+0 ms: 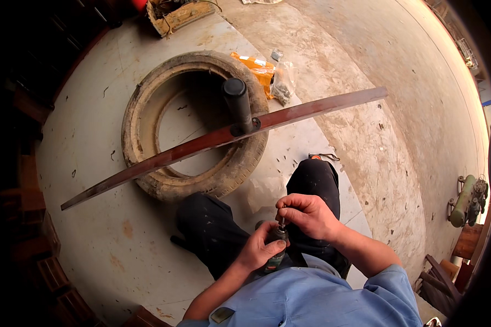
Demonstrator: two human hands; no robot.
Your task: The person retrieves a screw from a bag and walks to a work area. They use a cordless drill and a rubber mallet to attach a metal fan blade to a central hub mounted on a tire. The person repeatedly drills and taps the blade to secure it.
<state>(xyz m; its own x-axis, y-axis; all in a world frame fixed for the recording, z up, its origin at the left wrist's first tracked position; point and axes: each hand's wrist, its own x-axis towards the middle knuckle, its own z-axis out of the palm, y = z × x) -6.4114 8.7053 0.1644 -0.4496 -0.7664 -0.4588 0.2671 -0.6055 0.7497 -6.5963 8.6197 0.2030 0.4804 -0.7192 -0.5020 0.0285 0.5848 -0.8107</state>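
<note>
Close to my lap, my left hand [258, 248] is wrapped round the front of a dark green and black power drill [275, 261]. The fingers of my right hand [313, 216] pinch a thin metal bit [282, 221] at the drill's chuck; how far the bit is seated is too small to tell. Beyond my knees a long reddish-brown bar [191, 148] lies slantwise across a worn, dusty tyre [133, 109]. A black cylindrical handle [237, 101] stands up from the bar near its middle, with dark round fittings at its base.
Several small dark pieces [285, 163] are scattered between the tyre and my right knee. An orange package [256, 70] and a clear plastic bag [283, 82] lie behind the tyre. A green tank machine [463, 201] stands far right, and wooden pieces [54, 275] line the left.
</note>
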